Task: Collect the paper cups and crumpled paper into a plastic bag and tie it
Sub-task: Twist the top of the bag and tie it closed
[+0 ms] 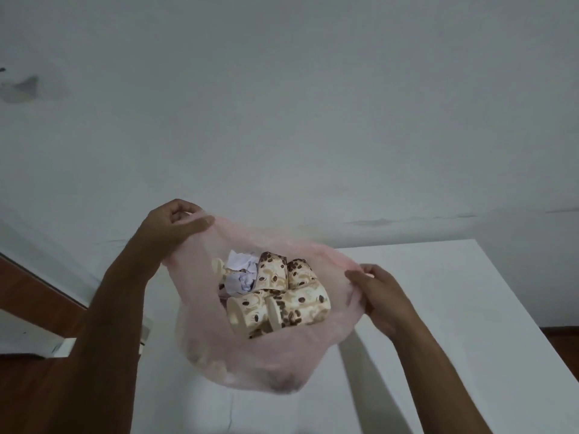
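Head cam: thin pink plastic bag [250, 364] held open mid-frame above the white table [454, 308].
Left hand [175, 227] and right hand [379, 292] each pinch the rim; bean-print paper cups [282, 305] and crumpled white paper [241, 270] sit inside. Looks light and floppy, so I'd gather the rim corners to knot.

One plastic bag [250, 364] holds at least four paper cups [300, 308] and one crumpled paper [241, 270].
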